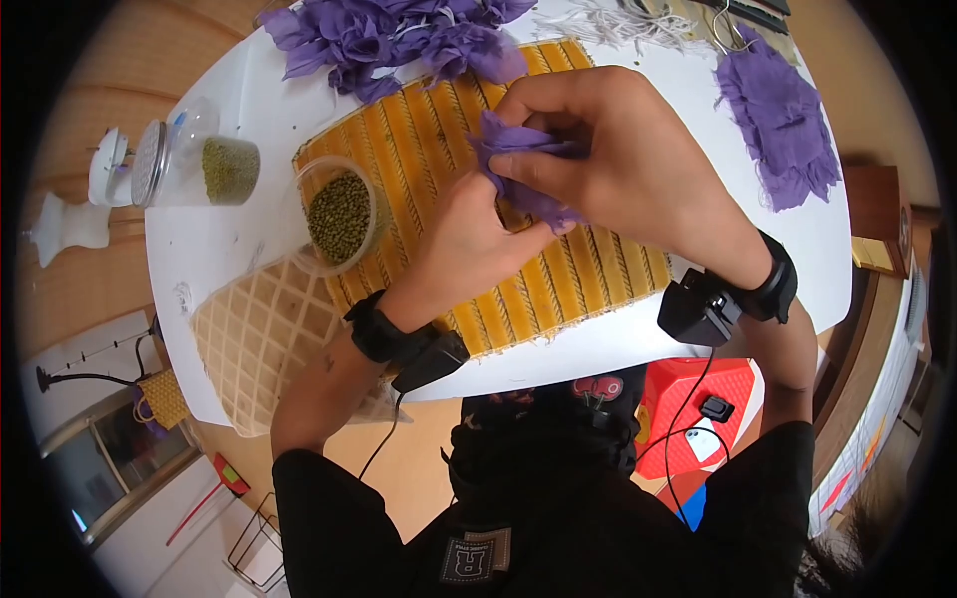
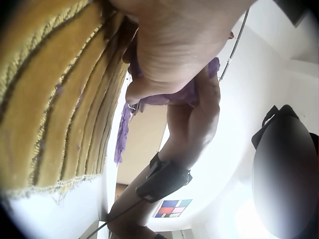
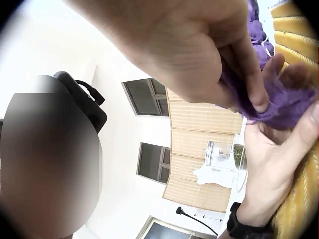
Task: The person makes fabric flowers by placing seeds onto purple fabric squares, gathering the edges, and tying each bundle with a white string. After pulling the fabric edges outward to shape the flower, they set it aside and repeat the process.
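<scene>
Over the ribbed yellow cloth [image 1: 518, 311], both hands hold one crumpled piece of thin purple fabric [image 1: 538, 202]. My right hand [image 1: 638, 149] pinches its upper part between thumb and curled fingers. Below and to the left, my left hand [image 1: 461, 244] grips the lower part, with its thumb along the near side. In the right wrist view the purple fabric [image 3: 284, 107] is bunched between the two hands. The left wrist view shows only a strip of the fabric [image 2: 184, 95], the rest covered by a palm.
A clear tub [image 1: 377, 224] of green beans stands on the cloth's left edge, near a tipped clear jar [image 1: 229, 171] of green grains. Purple ruffled fabric [image 1: 399, 35] lies at the back, white strings [image 1: 628, 25] beside it, and another purple piece [image 1: 778, 125] at right.
</scene>
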{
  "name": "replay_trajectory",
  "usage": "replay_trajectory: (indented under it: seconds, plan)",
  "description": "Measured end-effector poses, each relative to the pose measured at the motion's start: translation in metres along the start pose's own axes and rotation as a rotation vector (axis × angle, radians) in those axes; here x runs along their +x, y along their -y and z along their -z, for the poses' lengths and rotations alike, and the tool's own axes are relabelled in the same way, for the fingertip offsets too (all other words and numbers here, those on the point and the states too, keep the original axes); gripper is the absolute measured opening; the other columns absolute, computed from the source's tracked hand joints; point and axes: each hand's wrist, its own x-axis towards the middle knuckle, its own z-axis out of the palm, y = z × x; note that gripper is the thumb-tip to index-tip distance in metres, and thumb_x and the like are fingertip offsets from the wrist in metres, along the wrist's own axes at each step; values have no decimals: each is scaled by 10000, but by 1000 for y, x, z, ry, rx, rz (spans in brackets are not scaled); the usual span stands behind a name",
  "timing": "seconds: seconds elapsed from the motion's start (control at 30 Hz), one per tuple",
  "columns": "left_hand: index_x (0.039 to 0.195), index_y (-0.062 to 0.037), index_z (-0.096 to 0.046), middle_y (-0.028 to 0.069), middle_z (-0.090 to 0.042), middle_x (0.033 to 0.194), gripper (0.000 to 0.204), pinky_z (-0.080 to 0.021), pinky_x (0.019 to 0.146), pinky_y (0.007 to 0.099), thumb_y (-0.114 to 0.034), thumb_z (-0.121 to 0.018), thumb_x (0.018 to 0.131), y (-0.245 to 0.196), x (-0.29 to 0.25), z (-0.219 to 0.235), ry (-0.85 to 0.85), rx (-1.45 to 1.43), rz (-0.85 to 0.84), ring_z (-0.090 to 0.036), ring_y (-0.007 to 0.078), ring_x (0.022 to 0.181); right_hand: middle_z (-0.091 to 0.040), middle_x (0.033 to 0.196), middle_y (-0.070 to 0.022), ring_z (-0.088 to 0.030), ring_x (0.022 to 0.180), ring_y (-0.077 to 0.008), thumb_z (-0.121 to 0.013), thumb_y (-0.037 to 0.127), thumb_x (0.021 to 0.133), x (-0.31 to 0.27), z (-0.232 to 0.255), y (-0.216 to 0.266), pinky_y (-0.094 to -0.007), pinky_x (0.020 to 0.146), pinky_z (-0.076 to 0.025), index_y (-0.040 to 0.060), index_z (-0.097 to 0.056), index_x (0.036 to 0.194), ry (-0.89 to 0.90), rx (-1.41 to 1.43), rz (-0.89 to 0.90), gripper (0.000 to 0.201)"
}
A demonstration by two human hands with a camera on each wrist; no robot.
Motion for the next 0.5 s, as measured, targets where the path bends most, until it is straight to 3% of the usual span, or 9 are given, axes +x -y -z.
replay_trajectory:
  seconds: [0.07, 0.1, 0.17, 0.33, 0.4, 0.47, 0.5]
  plan:
    - [1040, 20, -608, 102, -664, 937, 362, -501, 739, 313, -148, -773, 765, 6, -1, -3, -29, -72, -3, -641, 172, 859, -665, 863, -62, -633, 803, -104, -658, -4, 837, 0, -2, 0, -265, 757, -535, -33, -624, 987, 64, 98, -101, 156]
    - [1022, 25, -615, 94, -669, 912, 333, -501, 723, 304, -136, -762, 771, 8, -1, -3, -54, -145, -7, -646, 163, 845, -665, 863, -62, -633, 803, -104, -658, -4, 837, 0, -5, -2, -265, 757, -535, -33, -624, 987, 67, 98, -100, 156]
    - [1004, 30, -622, 89, -673, 898, 298, -501, 716, 294, -125, -745, 782, 8, -2, -1, -52, -142, -10, -645, 148, 837, -677, 795, -177, -674, 718, -274, -654, 35, 791, -1, -11, -8, -336, 693, -522, -44, -649, 964, -46, 196, -22, 190]
    - [976, 40, -641, 71, -681, 860, 204, -501, 705, 274, -99, -671, 830, 5, -2, 4, -34, -187, 80, -638, 112, 803, -680, 814, -175, -675, 729, -276, -653, 48, 795, 1, -7, -9, -337, 702, -529, -28, -659, 966, -69, 133, 21, 187]
    - [1036, 48, -626, 76, -680, 900, 210, -497, 744, 272, -99, -591, 890, 2, -2, 9, 38, -150, 148, -635, 109, 843, -682, 823, -172, -675, 734, -280, -655, 59, 795, 2, 1, -6, -337, 703, -531, -17, -665, 964, -59, 154, 4, 185]
    - [1063, 47, -616, 78, -678, 916, 214, -492, 761, 274, -87, -551, 910, -4, 0, 4, -6, -231, 101, -631, 107, 865, -673, 898, -60, -644, 793, -153, -685, 18, 817, 3, 13, -1, -275, 725, -518, 10, -627, 1046, 39, -164, 47, 237]
    - [1091, 46, -606, 79, -676, 933, 224, -487, 777, 275, -76, -510, 930, -6, 0, 2, -48, -311, 55, -626, 105, 887, -670, 928, -67, -642, 789, -172, -729, 58, 780, 3, 16, -1, -293, 690, -509, 39, -630, 1082, 41, -251, 49, 318]
